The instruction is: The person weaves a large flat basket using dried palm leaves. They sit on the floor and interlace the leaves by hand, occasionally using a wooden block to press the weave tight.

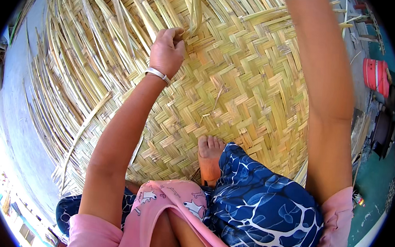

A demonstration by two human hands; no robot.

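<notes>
A large mat (240,85) of flat, split reed strips, woven in a zigzag pattern, lies under me. My left hand (168,51), with a silver bangle at the wrist, rests at the line between the woven part and the loose reeds (93,53). Its fingers are curled in, and what they grip is hidden. Just beyond the fingertips a folded reed strip (195,14) stands up from the weave. My right arm stretches far forward over the mat's right side, blurred near the top, and its hand is outside the picture.
My bare foot (211,154) presses on the mat by my blue patterned clothing (265,204). Loose reed ends fan out leftward over the grey floor (14,94). At the right stand a red round container (376,76) and dark objects on a green floor (375,179).
</notes>
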